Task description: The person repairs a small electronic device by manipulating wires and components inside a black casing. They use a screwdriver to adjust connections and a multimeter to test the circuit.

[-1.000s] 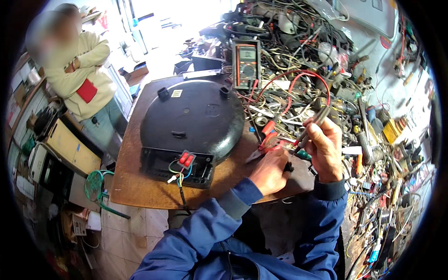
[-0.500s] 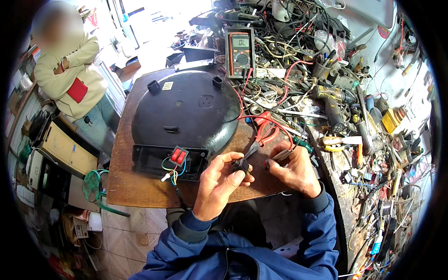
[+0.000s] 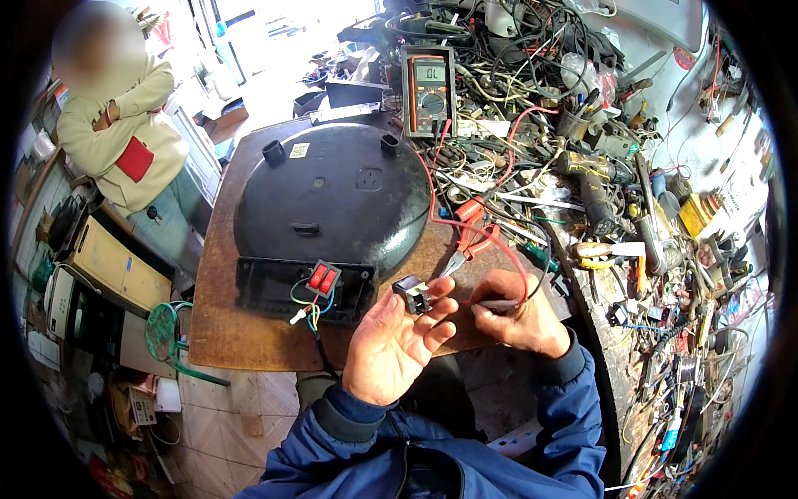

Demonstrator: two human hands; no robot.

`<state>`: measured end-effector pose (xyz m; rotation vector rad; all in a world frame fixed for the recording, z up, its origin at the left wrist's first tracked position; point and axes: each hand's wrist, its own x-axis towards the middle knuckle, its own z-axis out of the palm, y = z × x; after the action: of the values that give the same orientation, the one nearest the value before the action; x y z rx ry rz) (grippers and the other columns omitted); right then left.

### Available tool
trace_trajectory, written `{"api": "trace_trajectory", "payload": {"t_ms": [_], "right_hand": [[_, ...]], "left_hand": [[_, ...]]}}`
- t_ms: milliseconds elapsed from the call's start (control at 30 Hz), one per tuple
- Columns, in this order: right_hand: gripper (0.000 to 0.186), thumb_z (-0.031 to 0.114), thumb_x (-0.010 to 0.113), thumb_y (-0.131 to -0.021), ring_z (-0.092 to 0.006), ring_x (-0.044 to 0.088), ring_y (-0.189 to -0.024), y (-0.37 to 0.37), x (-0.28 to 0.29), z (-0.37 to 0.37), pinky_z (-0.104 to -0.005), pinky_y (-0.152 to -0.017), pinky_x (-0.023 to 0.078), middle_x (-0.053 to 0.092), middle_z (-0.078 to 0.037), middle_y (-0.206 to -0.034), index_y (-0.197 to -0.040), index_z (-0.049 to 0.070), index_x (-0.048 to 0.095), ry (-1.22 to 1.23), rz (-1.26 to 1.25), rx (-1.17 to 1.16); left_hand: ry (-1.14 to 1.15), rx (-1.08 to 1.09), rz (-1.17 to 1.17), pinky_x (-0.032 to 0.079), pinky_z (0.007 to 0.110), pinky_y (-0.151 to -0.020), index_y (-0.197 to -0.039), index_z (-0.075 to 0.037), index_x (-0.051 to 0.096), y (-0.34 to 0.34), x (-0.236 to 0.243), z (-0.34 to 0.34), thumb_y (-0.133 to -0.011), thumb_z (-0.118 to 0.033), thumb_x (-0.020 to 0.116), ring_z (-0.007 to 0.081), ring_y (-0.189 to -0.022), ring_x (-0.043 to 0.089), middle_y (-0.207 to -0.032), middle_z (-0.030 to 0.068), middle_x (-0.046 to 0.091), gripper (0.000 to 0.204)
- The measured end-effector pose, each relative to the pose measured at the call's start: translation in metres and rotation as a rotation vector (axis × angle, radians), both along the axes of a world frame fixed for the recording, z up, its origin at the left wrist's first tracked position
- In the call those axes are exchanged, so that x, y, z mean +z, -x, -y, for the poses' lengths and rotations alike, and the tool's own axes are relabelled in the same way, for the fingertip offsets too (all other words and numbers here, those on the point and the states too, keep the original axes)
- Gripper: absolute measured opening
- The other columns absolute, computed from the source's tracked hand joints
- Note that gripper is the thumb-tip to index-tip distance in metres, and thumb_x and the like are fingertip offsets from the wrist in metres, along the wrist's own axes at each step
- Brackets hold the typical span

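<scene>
Onlooker's head (image 3: 98, 46), far left: blurred. Probe (image 3: 497, 305), near: partly hidden by right hand (image 3: 527, 313). Jacket (image 3: 416, 470), near: cut off by lower edge.

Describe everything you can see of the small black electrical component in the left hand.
The small black electrical component is boxy and looks like plastic, with shiny metal terminals toward its right side. It may be a rocker switch, but its finer details are too small to tell. It sits tilted in the fingers of the upturned left hand, raised over the brown tabletop. I see no wire attached to it.
</scene>
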<state>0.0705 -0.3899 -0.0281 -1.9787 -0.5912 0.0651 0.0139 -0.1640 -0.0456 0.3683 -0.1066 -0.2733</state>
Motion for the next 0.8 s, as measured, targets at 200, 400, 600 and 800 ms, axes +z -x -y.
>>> {"api": "trace_trajectory", "payload": {"t_ms": [200,400,600,800], "right_hand": [[0.020,0.019,0.076,-0.098,-0.0064,0.055,-0.056,-0.003,-0.012,0.010,-0.0245,-0.050,0.042,0.067,-0.001,-0.072,-0.101,0.000,0.073,-0.204,-0.309,-0.158],[0.023,0.020,0.075,-0.099,-0.0098,0.055,-0.053,0.003,-0.007,0.011,-0.0261,-0.047,0.042,0.066,-0.003,-0.072,-0.102,-0.002,0.073,-0.298,-0.392,-0.150],[0.024,0.014,0.073,-0.098,-0.0136,0.058,-0.060,0.000,-0.026,-0.014,-0.0288,-0.052,0.048,0.074,-0.014,-0.094,-0.114,-0.004,0.072,-1.080,-0.459,0.036],[0.023,0.013,0.071,-0.097,-0.0102,0.052,-0.054,-0.004,-0.036,-0.038,-0.0260,-0.049,0.043,0.064,-0.005,-0.077,-0.113,-0.005,0.071,-1.068,-0.434,-0.012]], "left_hand": [[0.217,-0.099,0.011,0.048,0.034,-0.092,-0.138,-0.005,0.057,-0.004,-0.019,-0.001,-0.109,-0.029,0.058,0.0204,-0.101,0.054,-0.122,0.0112,0.057,0.038],[0.125,-0.050,-0.059,0.049,0.034,-0.093,-0.143,0.001,0.051,-0.004,-0.016,-0.001,-0.109,-0.028,0.057,0.0207,-0.099,0.054,-0.122,0.0121,0.056,0.046],[0.143,-0.100,-0.079,0.049,0.036,-0.092,-0.143,0.002,0.052,-0.015,-0.043,-0.002,-0.111,-0.031,0.054,0.0201,-0.098,0.056,-0.119,0.0121,0.061,0.046],[0.131,-0.100,-0.088,0.049,0.037,-0.091,-0.140,0.003,0.055,-0.016,-0.045,-0.001,-0.112,-0.031,0.053,0.0193,-0.094,0.056,-0.114,0.0109,0.063,0.044]]}}
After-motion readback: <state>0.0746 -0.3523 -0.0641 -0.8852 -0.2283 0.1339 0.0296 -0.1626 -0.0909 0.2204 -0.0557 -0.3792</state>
